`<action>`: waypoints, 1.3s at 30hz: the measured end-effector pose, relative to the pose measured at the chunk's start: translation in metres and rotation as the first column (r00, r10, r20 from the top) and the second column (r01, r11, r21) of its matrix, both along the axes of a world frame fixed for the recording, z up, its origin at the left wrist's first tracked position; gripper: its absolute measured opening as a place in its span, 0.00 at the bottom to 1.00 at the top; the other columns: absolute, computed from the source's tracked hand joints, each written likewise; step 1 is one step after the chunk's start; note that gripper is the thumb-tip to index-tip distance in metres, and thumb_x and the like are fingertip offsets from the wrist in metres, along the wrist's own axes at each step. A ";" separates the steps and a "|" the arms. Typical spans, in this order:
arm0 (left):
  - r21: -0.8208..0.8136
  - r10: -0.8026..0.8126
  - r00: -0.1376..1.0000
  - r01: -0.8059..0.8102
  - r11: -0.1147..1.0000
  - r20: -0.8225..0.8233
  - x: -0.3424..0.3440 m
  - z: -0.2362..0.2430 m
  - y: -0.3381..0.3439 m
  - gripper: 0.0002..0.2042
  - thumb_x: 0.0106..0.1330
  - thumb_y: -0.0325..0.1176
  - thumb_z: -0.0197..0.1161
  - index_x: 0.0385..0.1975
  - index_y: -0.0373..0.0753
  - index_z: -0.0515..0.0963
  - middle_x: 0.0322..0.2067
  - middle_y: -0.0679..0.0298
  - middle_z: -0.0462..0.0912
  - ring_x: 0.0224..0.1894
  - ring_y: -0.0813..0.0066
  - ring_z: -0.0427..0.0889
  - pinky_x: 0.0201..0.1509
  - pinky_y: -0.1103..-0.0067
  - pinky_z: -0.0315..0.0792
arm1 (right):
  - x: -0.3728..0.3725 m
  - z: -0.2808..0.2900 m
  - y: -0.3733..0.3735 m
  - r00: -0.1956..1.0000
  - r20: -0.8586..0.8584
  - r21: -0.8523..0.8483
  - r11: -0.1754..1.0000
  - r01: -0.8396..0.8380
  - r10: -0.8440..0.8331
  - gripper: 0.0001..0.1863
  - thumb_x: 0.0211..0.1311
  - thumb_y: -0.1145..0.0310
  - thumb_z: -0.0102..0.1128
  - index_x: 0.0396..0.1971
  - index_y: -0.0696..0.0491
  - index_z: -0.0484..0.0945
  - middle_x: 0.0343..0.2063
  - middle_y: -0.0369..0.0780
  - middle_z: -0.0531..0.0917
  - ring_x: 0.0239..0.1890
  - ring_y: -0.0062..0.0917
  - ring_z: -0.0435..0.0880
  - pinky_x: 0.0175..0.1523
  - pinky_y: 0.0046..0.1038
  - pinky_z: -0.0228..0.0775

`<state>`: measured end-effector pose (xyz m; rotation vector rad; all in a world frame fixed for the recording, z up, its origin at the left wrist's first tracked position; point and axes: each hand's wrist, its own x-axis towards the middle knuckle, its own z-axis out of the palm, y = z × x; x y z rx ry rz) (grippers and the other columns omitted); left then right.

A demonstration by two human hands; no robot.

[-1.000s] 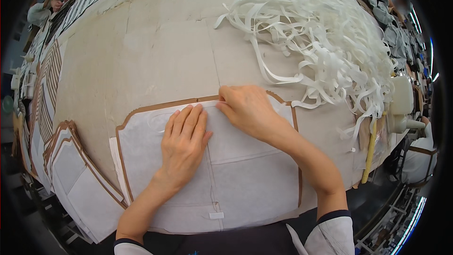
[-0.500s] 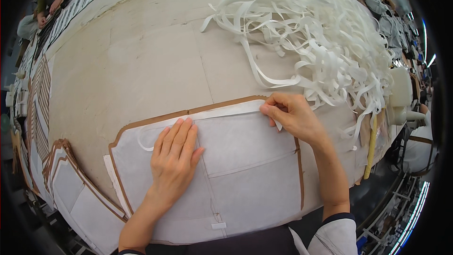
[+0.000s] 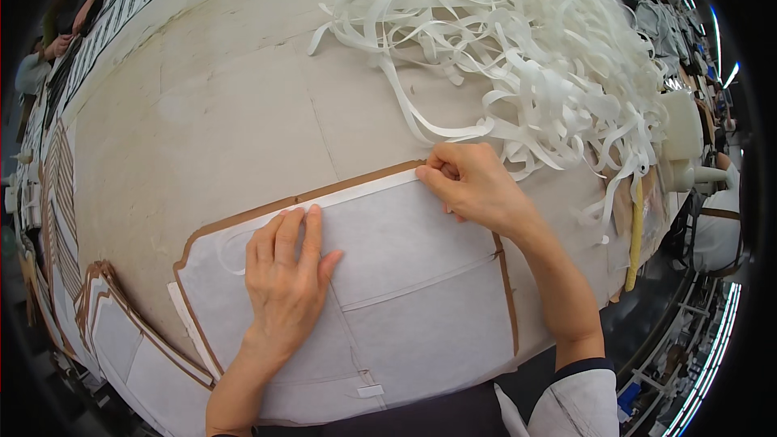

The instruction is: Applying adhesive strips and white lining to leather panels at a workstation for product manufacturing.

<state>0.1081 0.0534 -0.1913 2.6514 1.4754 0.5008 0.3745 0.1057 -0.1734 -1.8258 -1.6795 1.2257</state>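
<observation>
A garment panel (image 3: 429,324), pale white with brown edging, lies flat in front of me. Along its far edge, just inside the brown border, runs a narrow white tape (image 3: 368,187). My left hand (image 3: 287,279) rests open on the panel, its fingertips on the tape's left stretch. A curl of the tape's loose end lies on the panel left of those fingers. My right hand (image 3: 477,190) pinches the tape near the panel's far right corner; the fingertips partly hide the grip.
A big tangled heap of white tape (image 3: 534,73) covers the table's (image 3: 218,113) far right. More brown-edged panels (image 3: 154,348) are stacked at the near left. A white plastic bottle (image 3: 682,125) and a yellow strip (image 3: 636,235) are at the right edge. Another person's hand (image 3: 58,47) shows far left.
My right hand has brought the tape down against the panel's far edge, where it now lies straighter. My left hand stays flat on the panel. The whole view has shifted slightly.
</observation>
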 end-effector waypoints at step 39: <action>0.075 -0.228 0.971 0.223 0.972 0.071 0.094 -0.017 0.015 0.30 0.54 0.36 0.73 0.57 0.29 0.75 0.55 0.55 0.73 0.58 0.57 0.73 0.58 0.66 0.70 | 0.020 -0.010 -0.042 0.969 -0.031 0.175 0.953 0.248 -0.246 0.12 0.65 0.67 0.58 0.28 0.62 0.78 0.17 0.48 0.80 0.20 0.39 0.81 0.30 0.38 0.70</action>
